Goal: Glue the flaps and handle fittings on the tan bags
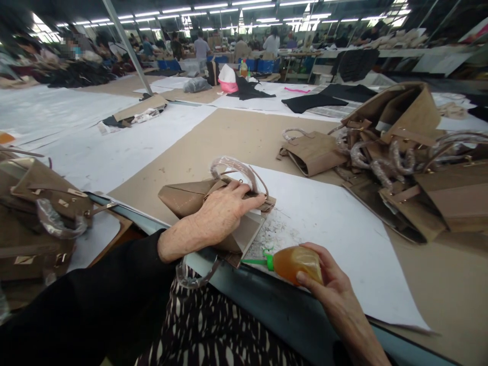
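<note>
A taupe handbag lies on its side at the table's near edge, its handles wrapped in transparent plastic. My left hand rests over the bag, thumb and fingers closed on it near its upper handle. The other handle hangs below the table edge. In my right hand is a soft squeeze bottle of amber liquid, tipped sideways. Its green nozzle points left, close to the bag's lower corner; whether they touch I cannot tell.
Under the bag lies a white paper sheet with dark smudges, on brown board. Similar handbags are piled at right and left. A slanting metal pole stands behind the table. Several people work in the background.
</note>
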Demonstrator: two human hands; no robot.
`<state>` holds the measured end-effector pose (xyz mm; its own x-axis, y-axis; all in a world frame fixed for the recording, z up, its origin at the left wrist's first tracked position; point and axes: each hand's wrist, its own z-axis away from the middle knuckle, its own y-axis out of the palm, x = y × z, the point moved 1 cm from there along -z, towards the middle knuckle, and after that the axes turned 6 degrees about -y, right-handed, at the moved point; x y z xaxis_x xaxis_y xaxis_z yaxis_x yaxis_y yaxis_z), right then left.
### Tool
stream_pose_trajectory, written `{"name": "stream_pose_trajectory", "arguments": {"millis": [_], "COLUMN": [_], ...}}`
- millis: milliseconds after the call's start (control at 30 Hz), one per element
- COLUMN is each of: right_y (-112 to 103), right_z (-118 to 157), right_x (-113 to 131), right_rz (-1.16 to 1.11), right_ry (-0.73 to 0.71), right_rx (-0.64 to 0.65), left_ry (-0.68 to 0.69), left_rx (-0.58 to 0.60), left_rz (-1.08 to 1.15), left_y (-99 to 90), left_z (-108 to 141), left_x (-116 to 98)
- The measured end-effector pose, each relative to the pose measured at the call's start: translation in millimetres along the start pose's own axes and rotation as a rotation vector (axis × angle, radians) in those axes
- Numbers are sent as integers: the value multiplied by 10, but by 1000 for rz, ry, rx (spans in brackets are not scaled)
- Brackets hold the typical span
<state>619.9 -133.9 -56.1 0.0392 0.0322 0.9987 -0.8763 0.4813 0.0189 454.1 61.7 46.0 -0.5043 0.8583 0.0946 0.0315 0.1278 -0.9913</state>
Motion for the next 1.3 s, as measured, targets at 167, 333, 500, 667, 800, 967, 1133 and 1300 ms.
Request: {"name": "stream_pose_trajectory", "arguments": {"millis": [167, 333, 500, 667, 800, 967, 1133, 1300], "right_y": [-11, -7, 45, 32, 7, 10, 20, 62], "right_z": [36, 16, 5, 54, 100, 108, 121, 173], "right_x": [7, -9, -80, -97, -58, -112, -146, -79], "right_rz": [17, -42, -66, -28, -5, -99, -154, -159], "right_ry": [-6, 23, 34, 2, 0, 95, 157, 178], "right_rx": [-10, -90, -104, -29, -15, -47, -115, -103], "left_ry": [7, 7, 12, 15, 9, 10, 14, 25], "left_rx": [11, 11, 8, 4, 21, 30, 21, -2], "left_rz": [-9, -10, -10, -7, -1, -2, -10, -23], "left_y": [-10, -7, 0, 26, 23, 0, 8, 15], "left_z": [-11, -8, -11, -13, -17, -21, -21, -31], "left_x": [4, 5, 0, 7, 8, 0, 3, 3]}}
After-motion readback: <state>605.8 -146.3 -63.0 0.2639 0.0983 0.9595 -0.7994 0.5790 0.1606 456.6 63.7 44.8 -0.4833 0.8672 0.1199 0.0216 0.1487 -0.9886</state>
